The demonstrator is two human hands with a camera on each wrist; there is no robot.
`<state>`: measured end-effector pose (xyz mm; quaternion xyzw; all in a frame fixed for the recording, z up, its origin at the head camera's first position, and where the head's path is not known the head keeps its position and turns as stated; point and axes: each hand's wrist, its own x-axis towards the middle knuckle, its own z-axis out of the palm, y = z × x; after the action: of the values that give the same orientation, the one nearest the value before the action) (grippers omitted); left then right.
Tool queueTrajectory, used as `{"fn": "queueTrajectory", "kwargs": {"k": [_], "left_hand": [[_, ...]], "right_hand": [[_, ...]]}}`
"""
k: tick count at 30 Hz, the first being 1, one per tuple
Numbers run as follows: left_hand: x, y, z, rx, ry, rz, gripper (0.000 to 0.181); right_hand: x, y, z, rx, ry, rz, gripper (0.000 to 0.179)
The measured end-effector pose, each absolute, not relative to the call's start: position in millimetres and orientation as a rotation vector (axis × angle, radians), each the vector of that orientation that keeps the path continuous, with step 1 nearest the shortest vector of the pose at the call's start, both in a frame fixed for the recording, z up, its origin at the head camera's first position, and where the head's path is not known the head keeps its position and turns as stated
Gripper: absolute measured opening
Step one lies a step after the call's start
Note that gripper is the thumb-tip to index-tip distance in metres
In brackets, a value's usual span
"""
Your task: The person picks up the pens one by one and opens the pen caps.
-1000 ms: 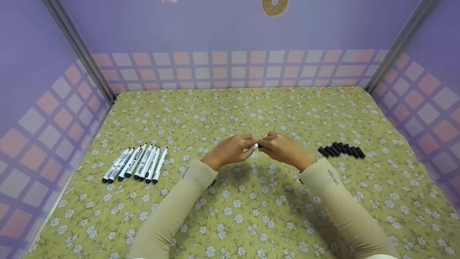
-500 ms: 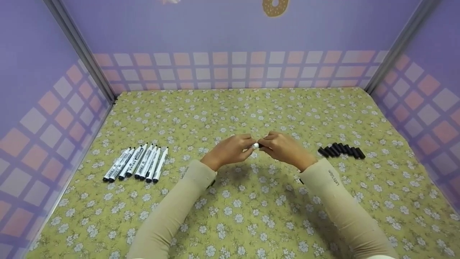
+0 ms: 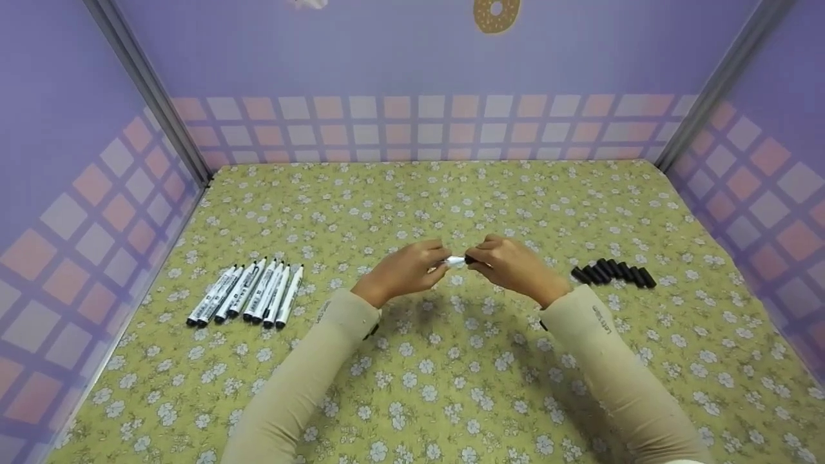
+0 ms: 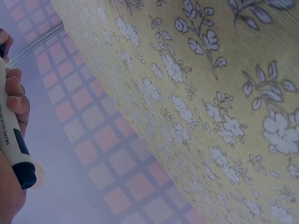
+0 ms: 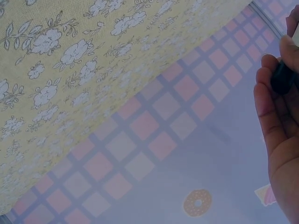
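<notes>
Above the middle of the table, my left hand point(image 3: 406, 267) grips a white marker point(image 3: 455, 260), whose bare front part sticks out toward the right. In the left wrist view, the marker's printed barrel point(image 4: 8, 121) and dark end plug point(image 4: 25, 175) lie along the fingers and palm. My right hand point(image 3: 512, 264) pinches a black cap point(image 3: 470, 259) right at the marker's front end; whether they touch, I cannot tell. The right wrist view has the dark cap point(image 5: 282, 78) between thumb and fingers.
On the left lie several uncapped white markers point(image 3: 261, 290), side by side with tips pointing away. Several loose black caps point(image 3: 607, 268) are grouped on the right. A flowered cloth point(image 3: 412, 361) covers the table, and purple checkered walls point(image 3: 412, 132) enclose its back and sides.
My left hand has shifted slightly left with the marker, baring more of its white front part. The right hand has stayed almost in place with the cap.
</notes>
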<state>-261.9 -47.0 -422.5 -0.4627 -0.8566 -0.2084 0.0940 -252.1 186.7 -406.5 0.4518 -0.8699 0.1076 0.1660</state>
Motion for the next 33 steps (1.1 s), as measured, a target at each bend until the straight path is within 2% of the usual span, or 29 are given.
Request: {"fn": "queueTrajectory", "kwargs": {"k": [6,19,33], "left_hand": [[-263,-58,-421,-1.284,-2.593,-0.747,0.025],[-262,-74,-422,-0.873,-2.746,-1.25,0.032],[-262,-94,-424,-0.727,-2.724,-1.352,0.029]], "right_hand": [[-254,189,-406,1.274,-2.485,0.314,0.015],[-251,194,-407,1.269,-2.494,0.372,0.017],[-252,195,-408,1.278,-2.486,0.383,0.016]]}}
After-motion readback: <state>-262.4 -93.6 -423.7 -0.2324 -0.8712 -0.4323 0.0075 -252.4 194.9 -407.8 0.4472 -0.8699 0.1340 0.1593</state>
